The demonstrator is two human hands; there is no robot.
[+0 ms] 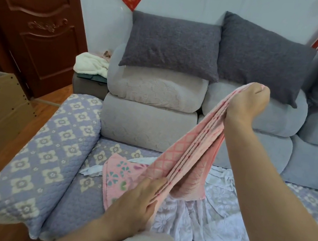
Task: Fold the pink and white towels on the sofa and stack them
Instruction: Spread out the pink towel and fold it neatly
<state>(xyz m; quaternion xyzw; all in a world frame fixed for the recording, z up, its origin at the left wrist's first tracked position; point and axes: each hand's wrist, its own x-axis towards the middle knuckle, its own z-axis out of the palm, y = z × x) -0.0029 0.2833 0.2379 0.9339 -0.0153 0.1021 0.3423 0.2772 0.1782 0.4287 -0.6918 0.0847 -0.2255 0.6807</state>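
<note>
Hands, left hand (139,197) and right hand (247,101), grip folded pink towel (186,154).

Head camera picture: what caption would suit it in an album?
Two hands, left and right, stretch a folded pink towel above a sofa.

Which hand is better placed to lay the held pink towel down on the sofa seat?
Probably the left hand. It grips the pink towel at its low end, close above the seat. The right hand holds the other end high, near the cushions.
</note>
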